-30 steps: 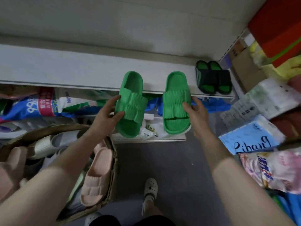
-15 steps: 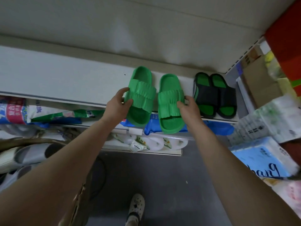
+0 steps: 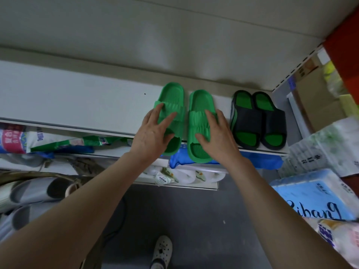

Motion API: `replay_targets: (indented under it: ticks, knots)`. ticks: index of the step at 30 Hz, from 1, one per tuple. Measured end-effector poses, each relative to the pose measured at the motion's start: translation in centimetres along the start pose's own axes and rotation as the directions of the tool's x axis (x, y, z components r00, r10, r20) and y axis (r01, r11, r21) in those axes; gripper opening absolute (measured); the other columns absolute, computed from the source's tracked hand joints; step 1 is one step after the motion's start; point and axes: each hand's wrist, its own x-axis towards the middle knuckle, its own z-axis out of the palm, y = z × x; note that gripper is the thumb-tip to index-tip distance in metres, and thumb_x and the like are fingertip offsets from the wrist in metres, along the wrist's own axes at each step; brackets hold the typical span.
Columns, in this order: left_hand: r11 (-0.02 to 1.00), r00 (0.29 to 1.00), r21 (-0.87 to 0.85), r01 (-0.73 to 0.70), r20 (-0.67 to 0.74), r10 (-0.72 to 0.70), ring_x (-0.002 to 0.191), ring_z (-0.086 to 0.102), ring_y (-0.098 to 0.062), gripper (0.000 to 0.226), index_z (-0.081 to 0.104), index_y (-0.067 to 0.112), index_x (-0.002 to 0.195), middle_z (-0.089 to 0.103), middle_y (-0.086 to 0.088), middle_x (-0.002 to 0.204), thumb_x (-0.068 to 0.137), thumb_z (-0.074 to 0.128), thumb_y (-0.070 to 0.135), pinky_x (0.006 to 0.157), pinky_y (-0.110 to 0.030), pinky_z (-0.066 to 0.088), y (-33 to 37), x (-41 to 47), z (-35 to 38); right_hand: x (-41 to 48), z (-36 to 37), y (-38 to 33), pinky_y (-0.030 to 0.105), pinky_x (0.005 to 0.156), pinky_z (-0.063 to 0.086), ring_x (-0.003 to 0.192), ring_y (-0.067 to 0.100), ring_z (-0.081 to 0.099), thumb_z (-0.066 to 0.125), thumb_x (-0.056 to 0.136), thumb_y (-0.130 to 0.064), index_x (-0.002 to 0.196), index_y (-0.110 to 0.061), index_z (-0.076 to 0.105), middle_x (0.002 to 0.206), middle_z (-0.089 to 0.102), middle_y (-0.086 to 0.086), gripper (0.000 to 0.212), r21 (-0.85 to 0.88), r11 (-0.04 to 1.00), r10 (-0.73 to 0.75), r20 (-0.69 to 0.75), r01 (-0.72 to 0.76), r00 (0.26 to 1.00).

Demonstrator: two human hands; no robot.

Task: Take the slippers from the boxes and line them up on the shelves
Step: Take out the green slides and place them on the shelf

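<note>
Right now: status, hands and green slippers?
Open: left hand flat on left green slipper, right hand flat on right green slipper. Both on shelf, near ends overhang edge. Clear of black-and-green pair.

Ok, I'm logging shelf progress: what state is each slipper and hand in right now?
left green slipper: flat on shelf, near end overhanging
right green slipper: flat on shelf, near end overhanging
left hand: open, fingers on left green slipper
right hand: open, fingers on right green slipper
black-and-green pair: side by side on shelf, untouched
grey slippers: not yet shelved
</note>
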Motion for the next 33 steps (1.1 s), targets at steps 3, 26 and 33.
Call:
replay_targets:
  ticks: [3, 26, 33]
  knots:
    - [1.0, 1.0, -0.002, 0.002, -0.007, -0.002, 0.137, 0.03, -0.038, 0.062, 0.04, 0.026, 0.144, 0.022, -0.015, 0.155, 0.087, 0.065, 0.028, 0.111, -0.05, 0.034, 0.2, 1.3, 0.5, 2.0, -0.3, 0.6, 0.047, 0.119, 0.021, 0.149, 0.035, 0.011, 0.058, 0.094, -0.037, 0.155, -0.019, 0.018, 0.162, 0.007, 0.017, 0.075, 0.01, 1.0, 0.021, 0.004, -0.021, 1.0]
    - [0.998, 0.999, 0.06, 0.034, -0.018, -0.033, 0.134, 0.033, -0.034, 0.06, 0.037, 0.031, 0.144, 0.023, -0.009, 0.156, 0.089, 0.061, 0.037, 0.103, -0.044, 0.042, 1.7, 4.4, 1.8, 4.6, 0.0, 2.3, 0.053, 0.118, 0.023, 0.147, 0.04, 0.013, 0.05, 0.095, -0.039, 0.155, -0.015, 0.015, 0.159, 0.009, 0.023, 0.073, -0.091, 0.995, -0.031, -0.015, 0.03, 0.999]
    - [0.997, 0.996, 0.071, -0.01, 0.087, 0.004, 0.14, 0.026, -0.032, 0.063, 0.032, 0.031, 0.147, 0.017, -0.008, 0.158, 0.091, 0.06, 0.027, 0.112, -0.045, 0.034, 1.1, 3.9, 0.8, 4.4, -0.6, 1.5, 0.05, 0.12, 0.018, 0.148, 0.04, 0.01, 0.05, 0.097, -0.038, 0.155, -0.013, 0.012, 0.159, 0.006, 0.025, 0.073, -0.165, 0.986, 0.002, 0.022, 0.002, 1.0]
